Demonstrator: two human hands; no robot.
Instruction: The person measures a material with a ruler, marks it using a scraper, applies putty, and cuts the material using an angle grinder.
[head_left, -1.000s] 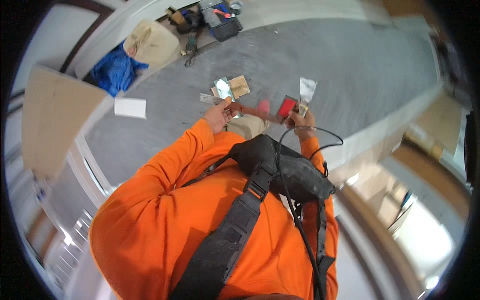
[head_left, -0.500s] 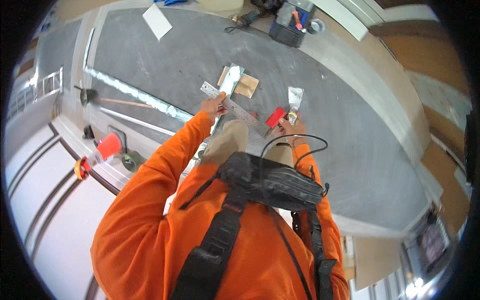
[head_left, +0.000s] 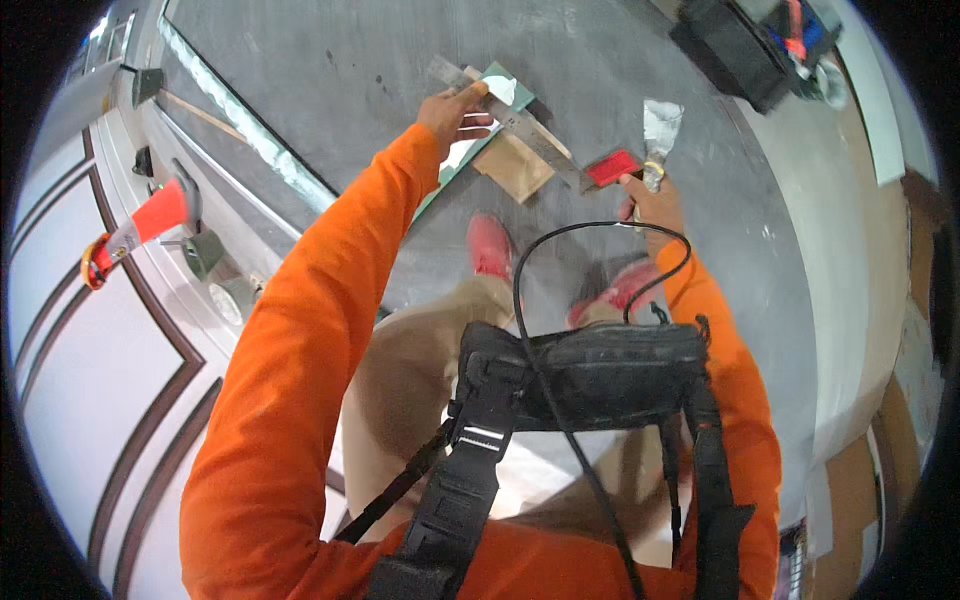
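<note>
My left hand (head_left: 455,118) pinches the metal blade of a try square (head_left: 535,138), its lower fingers partly spread. The blade lies slantwise across a green board strip (head_left: 432,196) with white compound on its top. At the blade's near right end is the square's red stock (head_left: 612,168), touched by the thumb of my right hand (head_left: 655,205). That same hand also grips a putty knife (head_left: 656,150), its broad blade pointing away and smeared with white. Beneath the strip lies a tan cardboard piece (head_left: 515,168) on the grey floor.
A long strip with white compound (head_left: 255,120) lies at the left. Beside the panelled wall stand a red handsaw (head_left: 160,212) and a green container (head_left: 205,255). A black toolbox (head_left: 730,50) sits far right. A black cable (head_left: 520,265) loops from my chest bag (head_left: 590,375).
The view has shifted, bringing the red shoes into sight and the toolbox closer on the right. Both hands keep their holds on the try square and putty knife.
</note>
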